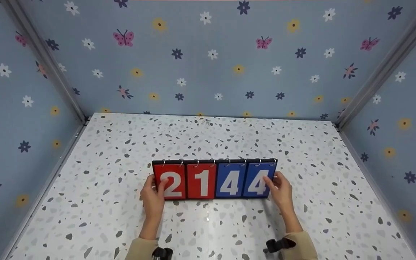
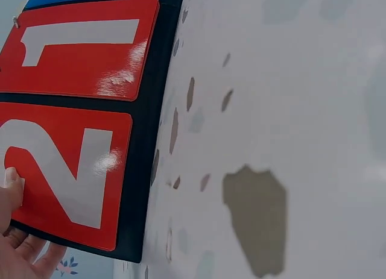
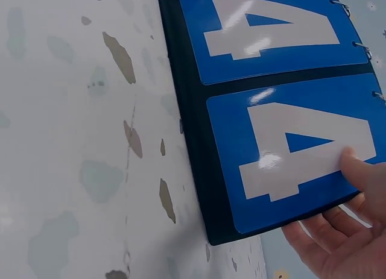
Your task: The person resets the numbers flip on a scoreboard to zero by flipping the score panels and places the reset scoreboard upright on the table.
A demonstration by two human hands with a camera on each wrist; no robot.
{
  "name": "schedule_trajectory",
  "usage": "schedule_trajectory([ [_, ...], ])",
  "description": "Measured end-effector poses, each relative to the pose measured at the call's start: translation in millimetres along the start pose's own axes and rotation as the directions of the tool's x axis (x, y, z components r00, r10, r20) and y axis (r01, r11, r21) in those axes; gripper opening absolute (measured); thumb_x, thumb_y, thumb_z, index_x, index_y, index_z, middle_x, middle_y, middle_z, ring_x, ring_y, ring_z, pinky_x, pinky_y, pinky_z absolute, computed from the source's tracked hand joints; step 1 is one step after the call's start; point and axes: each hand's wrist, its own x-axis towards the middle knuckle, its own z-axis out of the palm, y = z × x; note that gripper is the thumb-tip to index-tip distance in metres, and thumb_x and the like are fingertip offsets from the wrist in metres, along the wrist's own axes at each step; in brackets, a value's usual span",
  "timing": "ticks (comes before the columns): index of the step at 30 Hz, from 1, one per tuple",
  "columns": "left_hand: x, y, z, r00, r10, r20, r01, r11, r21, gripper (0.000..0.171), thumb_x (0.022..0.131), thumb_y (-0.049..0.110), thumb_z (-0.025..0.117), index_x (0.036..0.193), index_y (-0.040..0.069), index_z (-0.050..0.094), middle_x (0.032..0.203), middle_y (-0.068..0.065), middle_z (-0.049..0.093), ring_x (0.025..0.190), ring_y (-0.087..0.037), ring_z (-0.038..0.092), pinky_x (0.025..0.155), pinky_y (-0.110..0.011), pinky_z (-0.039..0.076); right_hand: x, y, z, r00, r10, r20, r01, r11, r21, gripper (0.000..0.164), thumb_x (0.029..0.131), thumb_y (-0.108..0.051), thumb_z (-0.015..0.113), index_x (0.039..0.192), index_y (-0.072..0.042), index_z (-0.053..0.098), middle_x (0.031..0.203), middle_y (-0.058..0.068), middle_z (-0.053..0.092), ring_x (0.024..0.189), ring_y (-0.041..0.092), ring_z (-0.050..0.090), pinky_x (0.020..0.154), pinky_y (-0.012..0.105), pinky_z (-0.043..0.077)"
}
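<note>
Flip scoreboard [image 1: 215, 179], red 21, blue 44

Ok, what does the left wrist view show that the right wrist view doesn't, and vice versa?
Only the left wrist view shows the red 2 card, red 1 card and left hand. Only the right wrist view shows the right hand, outer blue card and the 4 on the inner blue card. Both share the black board, speckled tabletop and inner blue card, though the left view catches just its edge.
</note>
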Motion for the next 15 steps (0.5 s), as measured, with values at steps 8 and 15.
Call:
schedule_trajectory([
  [8,-12.6,2.8,-1.6,1.000,-0.001,0.012,0.001,1.000,0.004,0.029,0.077,0.014,0.069,0.100,0.000,0.057,0.090,-0.011,0.062,0.072,-0.017,0.057,0.063,-0.027,0.047,-11.6,2.8,-7.8,0.999,0.044,-0.008,-0.044,0.999,-0.018,0.025,0.083,-0.022,0.063,0.094,0.000,0.055,0.090,0.017,0.062,0.086,0.028,0.059,0.080,0.039,0.045],
  [15,-23.5,6.1,-1.3,0.999,0.046,-0.003,-0.046,0.998,-0.051,0.026,0.076,0.008,0.069,0.096,-0.003,0.057,0.086,-0.012,0.062,0.074,-0.018,0.057,0.064,-0.033,0.048,-24.7,2.6,-17.4,0.998,0.054,-0.027,-0.054,0.998,-0.020,0.026,0.083,-0.022,0.063,0.096,-0.001,0.056,0.089,0.016,0.062,0.085,0.025,0.059,0.077,0.036,0.046],
])
